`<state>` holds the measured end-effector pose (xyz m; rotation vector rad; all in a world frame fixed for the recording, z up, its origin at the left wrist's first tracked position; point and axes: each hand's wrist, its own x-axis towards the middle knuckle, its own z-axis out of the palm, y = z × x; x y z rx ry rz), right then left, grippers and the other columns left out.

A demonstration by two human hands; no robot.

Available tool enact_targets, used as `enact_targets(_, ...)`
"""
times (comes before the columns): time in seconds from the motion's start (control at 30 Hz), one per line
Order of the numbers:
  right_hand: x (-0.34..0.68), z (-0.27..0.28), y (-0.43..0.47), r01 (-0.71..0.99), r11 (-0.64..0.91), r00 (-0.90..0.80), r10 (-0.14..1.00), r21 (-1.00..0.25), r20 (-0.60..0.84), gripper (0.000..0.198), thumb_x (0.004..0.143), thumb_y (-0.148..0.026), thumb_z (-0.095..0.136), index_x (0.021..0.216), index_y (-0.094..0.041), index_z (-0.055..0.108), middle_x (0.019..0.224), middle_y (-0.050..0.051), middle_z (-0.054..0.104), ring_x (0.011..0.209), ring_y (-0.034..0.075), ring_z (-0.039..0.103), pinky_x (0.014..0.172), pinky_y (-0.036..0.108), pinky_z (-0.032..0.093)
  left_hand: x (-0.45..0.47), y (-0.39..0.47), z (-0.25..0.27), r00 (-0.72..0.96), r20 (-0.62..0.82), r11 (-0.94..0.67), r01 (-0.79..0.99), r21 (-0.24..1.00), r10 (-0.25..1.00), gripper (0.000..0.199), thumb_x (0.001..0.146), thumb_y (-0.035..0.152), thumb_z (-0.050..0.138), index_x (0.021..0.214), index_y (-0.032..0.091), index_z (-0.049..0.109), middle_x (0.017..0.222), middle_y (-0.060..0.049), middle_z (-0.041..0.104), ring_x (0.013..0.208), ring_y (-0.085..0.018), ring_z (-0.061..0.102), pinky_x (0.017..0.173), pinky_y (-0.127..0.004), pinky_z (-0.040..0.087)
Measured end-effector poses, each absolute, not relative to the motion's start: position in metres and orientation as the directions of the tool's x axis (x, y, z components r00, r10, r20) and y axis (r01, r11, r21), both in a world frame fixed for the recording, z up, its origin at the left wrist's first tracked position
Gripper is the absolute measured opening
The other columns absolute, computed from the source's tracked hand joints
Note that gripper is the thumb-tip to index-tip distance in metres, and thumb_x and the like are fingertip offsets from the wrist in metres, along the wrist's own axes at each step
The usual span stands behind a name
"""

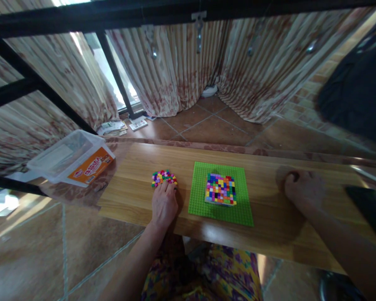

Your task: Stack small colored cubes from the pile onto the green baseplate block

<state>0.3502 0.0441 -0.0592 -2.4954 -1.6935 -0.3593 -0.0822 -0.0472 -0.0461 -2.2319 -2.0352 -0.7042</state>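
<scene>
At the near edge of a pile of small colourful toy building bricks (163, 175) lies my left hand (165, 202). Its fingers are bent together and touch the bricks; what sits under the fingertips is hidden. Right of it a green studded baseplate (197, 200) rests flat on the table. A square block of multicoloured bricks (221, 189) stands on the baseplate, its top covered in mixed colours. Apart from both, my right hand (305, 190) rests on the table at the right with its fingers curled in and nothing visible in them.
The bricks lie on a low wooden table (131, 167). A clear plastic box (59, 154) with an orange label stands beyond its left end. A black metal frame (175, 19) crosses above, before striped curtains (175, 71). A dark object (368, 209) lies at the right end.
</scene>
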Motion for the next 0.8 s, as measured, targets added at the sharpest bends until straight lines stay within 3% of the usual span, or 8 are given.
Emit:
enact_targets(0.4,0.350,-0.060,0.044,0.922,-0.384,0.361,0.897,0.045,0.257,0.051,0.090,-0.037,0.030,0.109,-0.006,0.066,0.105,0.021,0.061,0.099,0.030,0.055,0.082,0.037,0.038,-0.085,-0.044,-0.049,0.013,0.411,-0.165,0.927,0.337,0.912,0.018,0.092,0.019,0.048,0.095,0.020,0.066,0.091,-0.008,0.066,0.086,-0.022,0.060,0.080,-0.034,0.049)
enact_targets(0.63,0.347,-0.057,0.044,0.929,-0.370,0.359,0.890,-0.017,0.281,0.047,0.089,-0.034,0.033,0.107,-0.008,0.067,0.104,0.021,0.062,0.095,0.029,0.054,0.081,0.038,0.038,-0.080,-0.043,-0.040,-0.114,0.471,-0.179,0.828,0.532,0.874,0.016,0.090,0.023,0.053,0.093,0.020,0.069,0.099,-0.008,0.066,0.094,-0.019,0.063,0.084,-0.033,0.052)
enact_targets(0.8,0.349,-0.059,0.044,0.928,-0.373,0.359,0.887,-0.009,0.289,0.047,0.088,-0.034,0.033,0.107,-0.007,0.067,0.103,0.021,0.062,0.093,0.029,0.053,0.079,0.037,0.038,-0.065,-0.046,-0.019,-0.164,0.386,-0.204,0.634,0.746,0.908,0.012,0.087,0.023,0.057,0.091,0.020,0.068,0.086,-0.004,0.069,0.079,-0.015,0.064,0.076,-0.028,0.052)
